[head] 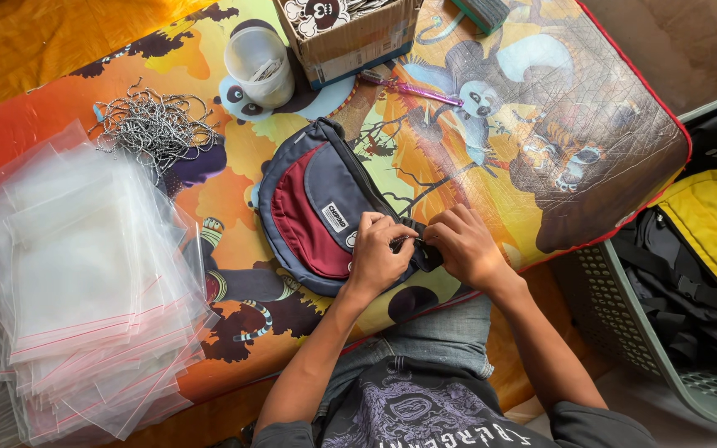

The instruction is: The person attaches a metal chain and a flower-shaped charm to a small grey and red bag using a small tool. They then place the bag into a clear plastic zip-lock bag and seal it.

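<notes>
At the far left a thick stack of clear plastic zip bags with red seal strips (85,274) lies on the colourful cartoon-printed padded mat (541,124), none of them visibly filled. Just behind it sits a tangled heap of silver ball chains (153,126), loose and apparently unused, and further back a white plastic cup (259,66) beside an open cardboard box (350,33). In the middle lies the navy and maroon fabric waist bag (317,216), flat on the mat and not yet in any plastic bag. The left hand (378,257) presses on its right end, fingers curled and pinching a small metal piece near the zipper; the right hand (464,246) meets it there, fingers closed on the same spot, though what exactly they grip is too small to tell. As I judge it, the work on this bag is midway. At the far right a grey-green perforated plastic basket (624,332) holds black and yellow fabric bags (711,220), apparently waiting.
</notes>
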